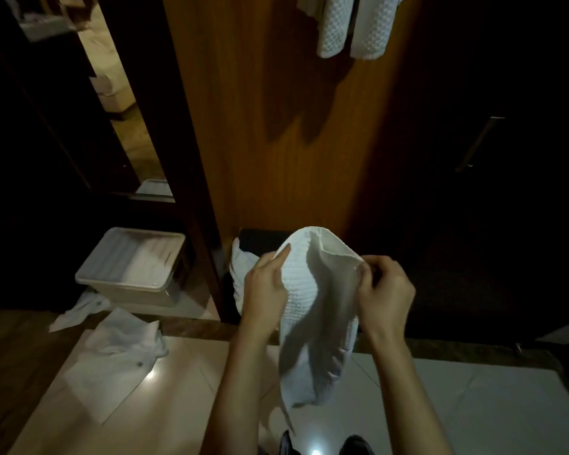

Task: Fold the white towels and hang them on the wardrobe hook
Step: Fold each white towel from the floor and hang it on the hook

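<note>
A white waffle-weave towel (312, 310) hangs in front of me, held up between both hands above the tiled floor. My left hand (265, 287) holds its left side, the forefinger stretched along the top fold. My right hand (386, 293) pinches the towel's upper right corner. Two folded white towels (349, 24) hang at the top of the wooden wardrobe panel (276, 126); the hook itself is out of frame. Another white towel (239, 274) lies draped over a dark box behind my left hand.
A pale plastic bin (128, 267) with white cloth inside stands at the left by a mirror (125, 103). White garments (119, 343) lie on the floor in front of it. A dark wardrobe door with a metal handle (480, 144) fills the right.
</note>
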A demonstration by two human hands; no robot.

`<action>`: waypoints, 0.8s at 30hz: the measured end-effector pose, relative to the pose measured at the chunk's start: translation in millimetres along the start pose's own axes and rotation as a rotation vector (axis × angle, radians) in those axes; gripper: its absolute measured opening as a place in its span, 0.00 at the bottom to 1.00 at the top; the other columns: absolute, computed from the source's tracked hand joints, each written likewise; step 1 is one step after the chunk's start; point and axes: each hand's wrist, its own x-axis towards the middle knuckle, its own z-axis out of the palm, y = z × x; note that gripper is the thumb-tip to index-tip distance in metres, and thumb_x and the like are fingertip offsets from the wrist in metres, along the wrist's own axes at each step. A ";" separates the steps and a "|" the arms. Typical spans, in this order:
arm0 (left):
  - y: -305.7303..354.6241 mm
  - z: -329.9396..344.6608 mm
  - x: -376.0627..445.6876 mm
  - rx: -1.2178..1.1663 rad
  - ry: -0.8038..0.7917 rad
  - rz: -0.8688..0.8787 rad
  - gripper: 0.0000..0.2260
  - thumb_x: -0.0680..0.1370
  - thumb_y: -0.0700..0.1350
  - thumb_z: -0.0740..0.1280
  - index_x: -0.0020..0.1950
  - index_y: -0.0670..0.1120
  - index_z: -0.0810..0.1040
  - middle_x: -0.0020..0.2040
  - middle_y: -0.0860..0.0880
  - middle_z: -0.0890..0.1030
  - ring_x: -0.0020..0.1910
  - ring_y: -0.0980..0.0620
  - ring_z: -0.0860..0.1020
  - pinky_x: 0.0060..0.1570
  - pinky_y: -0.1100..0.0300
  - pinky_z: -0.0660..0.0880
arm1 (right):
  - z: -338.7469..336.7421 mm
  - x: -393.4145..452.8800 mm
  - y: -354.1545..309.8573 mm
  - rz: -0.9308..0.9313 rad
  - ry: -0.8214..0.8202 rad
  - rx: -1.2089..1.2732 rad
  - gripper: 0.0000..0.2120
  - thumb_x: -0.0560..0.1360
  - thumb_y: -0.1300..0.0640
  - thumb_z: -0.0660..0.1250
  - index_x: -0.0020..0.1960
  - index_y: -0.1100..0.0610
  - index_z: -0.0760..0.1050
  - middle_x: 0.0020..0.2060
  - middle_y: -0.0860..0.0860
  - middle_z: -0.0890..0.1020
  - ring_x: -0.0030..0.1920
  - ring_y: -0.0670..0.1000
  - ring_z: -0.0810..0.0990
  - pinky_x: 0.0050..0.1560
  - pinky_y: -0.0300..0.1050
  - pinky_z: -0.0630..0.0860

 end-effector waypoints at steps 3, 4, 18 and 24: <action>15.0 11.2 -4.5 -0.044 -0.021 0.021 0.23 0.78 0.29 0.57 0.70 0.46 0.70 0.62 0.46 0.76 0.57 0.53 0.74 0.52 0.78 0.64 | 7.4 -12.0 -10.9 -0.003 -0.064 0.034 0.07 0.76 0.63 0.64 0.51 0.59 0.80 0.44 0.52 0.81 0.42 0.45 0.78 0.42 0.28 0.69; 19.0 13.3 -6.0 -0.089 -0.029 0.036 0.22 0.78 0.29 0.57 0.69 0.46 0.71 0.62 0.46 0.76 0.56 0.54 0.74 0.52 0.78 0.66 | 9.5 -15.7 -15.2 -0.003 -0.080 0.061 0.07 0.76 0.63 0.64 0.50 0.59 0.80 0.44 0.51 0.81 0.42 0.45 0.78 0.42 0.27 0.69; 25.5 7.7 -14.8 -0.423 0.094 -0.093 0.36 0.79 0.39 0.63 0.64 0.79 0.51 0.57 0.54 0.80 0.52 0.67 0.78 0.52 0.68 0.77 | 16.5 -27.8 -36.3 0.165 -0.080 0.372 0.09 0.73 0.62 0.69 0.42 0.48 0.76 0.36 0.43 0.80 0.40 0.38 0.79 0.39 0.30 0.77; 18.7 1.6 -13.4 -0.397 -0.069 0.011 0.33 0.79 0.39 0.62 0.63 0.78 0.55 0.41 0.66 0.81 0.46 0.67 0.79 0.45 0.74 0.74 | 15.6 -29.6 -43.6 0.163 -0.122 0.419 0.13 0.74 0.63 0.68 0.41 0.44 0.77 0.39 0.40 0.81 0.43 0.34 0.79 0.41 0.26 0.75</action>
